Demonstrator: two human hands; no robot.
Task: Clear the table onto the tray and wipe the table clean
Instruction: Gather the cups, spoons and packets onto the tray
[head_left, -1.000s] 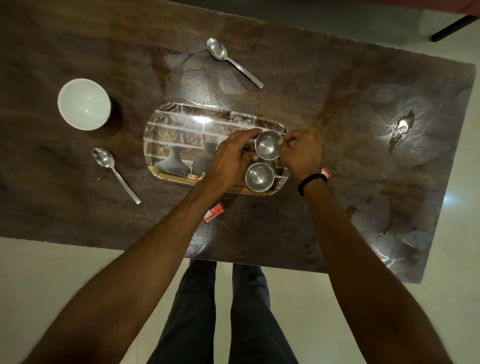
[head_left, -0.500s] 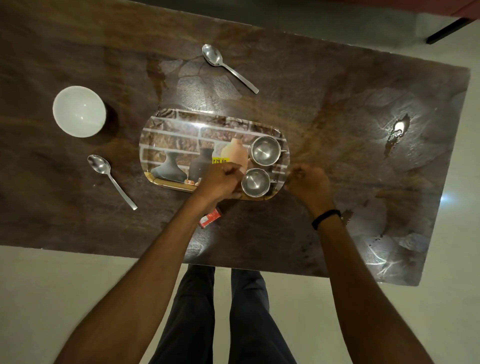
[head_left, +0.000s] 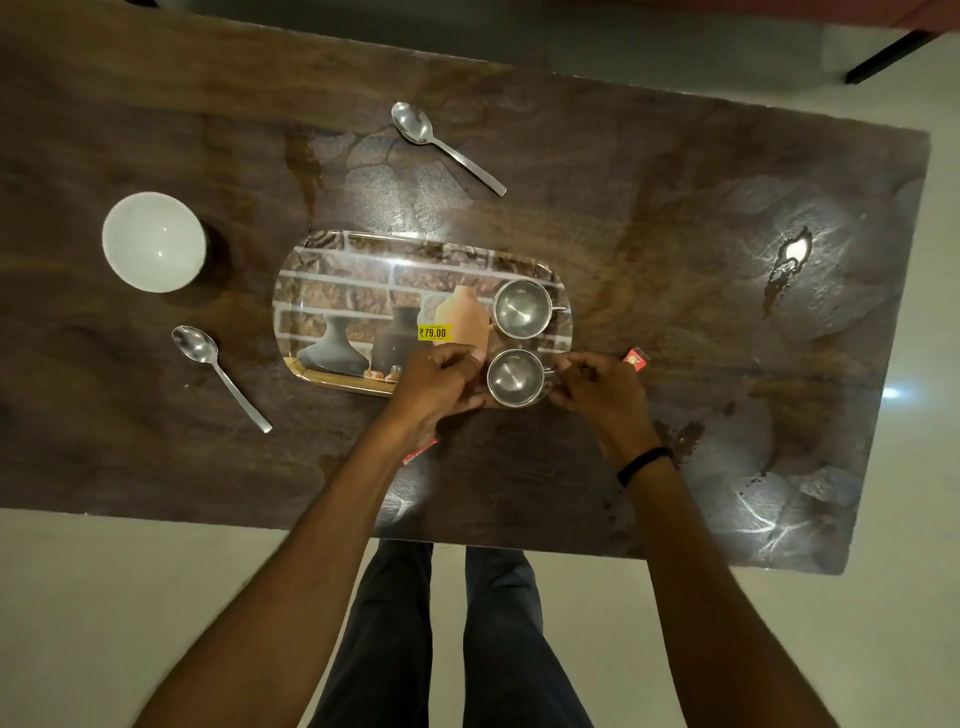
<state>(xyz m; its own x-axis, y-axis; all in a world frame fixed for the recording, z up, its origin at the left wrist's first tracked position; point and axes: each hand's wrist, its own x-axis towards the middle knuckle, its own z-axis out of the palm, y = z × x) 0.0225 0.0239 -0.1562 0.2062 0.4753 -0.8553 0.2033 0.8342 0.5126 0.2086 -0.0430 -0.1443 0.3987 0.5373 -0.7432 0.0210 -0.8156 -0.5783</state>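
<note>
Two small round steel cups with polished, mirror-like insides are set on the right end of the tray (head_left: 337, 280), the far cup (head_left: 521, 308) just beyond the near cup (head_left: 514, 376). The tray is a glossy oblong with rounded corners, printed with a brick wall and vases, and a yellow sticker (head_left: 432, 332) is stuck near its middle.

The near cup is flanked by both hands. The left hand (head_left: 441, 379) is held with curled fingers close against the cup's left wall. The right hand (head_left: 597, 384) is bunched with its fingertips at the cup's small handle. Whether the cup is actually gripped by either hand cannot be told. A black band (head_left: 644, 464) is worn on the right wrist.

A white, smooth, round bowl (head_left: 154, 241) is seen left of the tray, well apart from it. A steel left spoon (head_left: 218, 374) is laid nearer than the bowl, and a far spoon (head_left: 447, 148) beyond the tray. A red right wrapper (head_left: 637, 358) lies just beside the right hand. A near wrapper (head_left: 420, 451) is partly hidden under the left wrist.

The table (head_left: 623, 208) is a dark brown, veined, glossy slab. A bright wet spill (head_left: 789, 260) is seen toward its right end, with darker blotches (head_left: 685, 436) by the right wrist. A pale floor (head_left: 104, 597) and dark trousers (head_left: 395, 649) are seen below the near edge.
</note>
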